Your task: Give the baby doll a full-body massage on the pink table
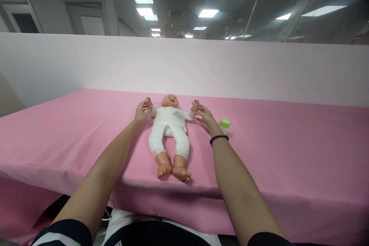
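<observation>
A baby doll with a cloth body in white lies on its back on the pink tablecloth, head away from me and bare feet toward the near edge. Its arms are spread out to both sides. At the doll's hand on the left, my left hand has its fingers closed around it. My right hand pinches the doll's other hand and wrist on the right, thumb below and fingers above. A dark beaded bracelet circles my right wrist.
A small clear container with a green lid stands just right of my right wrist, partly hidden by it. Behind the table runs a low white partition, with glass above it. The cloth hangs over the near edge.
</observation>
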Demonstrator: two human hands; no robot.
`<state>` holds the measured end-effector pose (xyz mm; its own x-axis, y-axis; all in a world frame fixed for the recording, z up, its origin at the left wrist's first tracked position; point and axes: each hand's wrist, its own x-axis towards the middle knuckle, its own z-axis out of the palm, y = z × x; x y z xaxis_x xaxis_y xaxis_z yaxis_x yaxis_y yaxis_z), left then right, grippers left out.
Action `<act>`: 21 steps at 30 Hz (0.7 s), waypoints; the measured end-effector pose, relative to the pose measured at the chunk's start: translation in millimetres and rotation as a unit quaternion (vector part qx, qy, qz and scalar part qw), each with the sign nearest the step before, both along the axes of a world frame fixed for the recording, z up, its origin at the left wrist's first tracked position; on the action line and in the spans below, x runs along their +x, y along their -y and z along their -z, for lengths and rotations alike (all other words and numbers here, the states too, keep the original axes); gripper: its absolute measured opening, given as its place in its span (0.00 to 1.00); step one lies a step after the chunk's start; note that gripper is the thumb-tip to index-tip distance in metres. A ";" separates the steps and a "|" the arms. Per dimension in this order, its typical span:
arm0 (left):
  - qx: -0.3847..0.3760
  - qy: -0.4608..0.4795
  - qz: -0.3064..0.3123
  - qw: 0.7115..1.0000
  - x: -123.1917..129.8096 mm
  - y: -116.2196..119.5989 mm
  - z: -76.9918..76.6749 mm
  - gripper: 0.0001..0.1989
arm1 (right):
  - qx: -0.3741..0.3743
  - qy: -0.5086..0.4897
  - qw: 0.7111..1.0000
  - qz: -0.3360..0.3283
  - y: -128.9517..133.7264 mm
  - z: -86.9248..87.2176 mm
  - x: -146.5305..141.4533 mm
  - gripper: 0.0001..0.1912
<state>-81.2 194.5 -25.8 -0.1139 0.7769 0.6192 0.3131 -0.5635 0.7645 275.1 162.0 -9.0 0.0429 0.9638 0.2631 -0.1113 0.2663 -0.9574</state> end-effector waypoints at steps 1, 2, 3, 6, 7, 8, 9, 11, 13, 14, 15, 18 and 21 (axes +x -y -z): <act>0.018 -0.062 0.014 0.998 -4.2 3.1 0.6 0.19 | 0.004 0.013 1.000 -0.024 3.5 -0.6 2.8 0.30; 0.032 -0.122 0.034 0.991 -8.6 5.8 0.9 0.18 | 0.008 0.034 0.998 -0.054 6.6 -0.8 5.4 0.28; 0.040 -0.173 0.057 0.982 -12.6 8.0 0.9 0.16 | 0.012 0.067 0.994 -0.082 9.2 -0.5 7.6 0.26; 0.038 -0.252 0.113 0.960 -19.7 10.4 -2.1 0.14 | 0.013 0.221 0.969 -0.109 13.3 1.2 10.6 0.15; 0.031 -0.257 0.128 0.957 -20.2 10.0 -4.0 0.14 | 0.015 0.270 0.958 -0.092 13.5 1.7 10.1 0.14; 0.023 -0.257 0.143 0.955 -20.0 9.3 -6.1 0.13 | 0.020 0.311 0.948 -0.070 13.4 2.1 9.0 0.14; 0.013 -0.254 0.159 0.954 -19.6 8.5 -8.1 0.12 | 0.024 0.341 0.939 -0.047 12.9 2.2 7.4 0.14; -0.009 -0.239 0.187 0.953 -19.2 7.2 -11.4 0.12 | 0.033 0.377 0.925 -0.019 11.9 1.8 4.0 0.14; -0.023 -0.224 0.196 0.954 -21.2 7.3 -12.4 0.12 | 0.039 0.398 0.917 -0.012 11.7 0.8 2.3 0.15; -0.028 -0.218 0.195 0.956 -23.1 7.8 -11.8 0.13 | 0.040 0.404 0.914 -0.013 12.3 0.1 2.7 0.15; -0.030 -0.217 0.194 0.956 -25.1 8.7 -10.5 0.14 | 0.040 0.407 0.912 -0.016 13.3 -0.5 4.1 0.15; -0.025 -0.171 0.165 0.971 -28.9 10.9 -4.6 0.14 | 0.042 0.381 0.923 -0.042 18.0 -1.5 11.8 0.17; -0.009 -0.054 0.084 0.995 -23.2 10.0 -0.9 0.13 | 0.051 0.232 0.971 -0.017 18.2 -1.1 15.3 0.20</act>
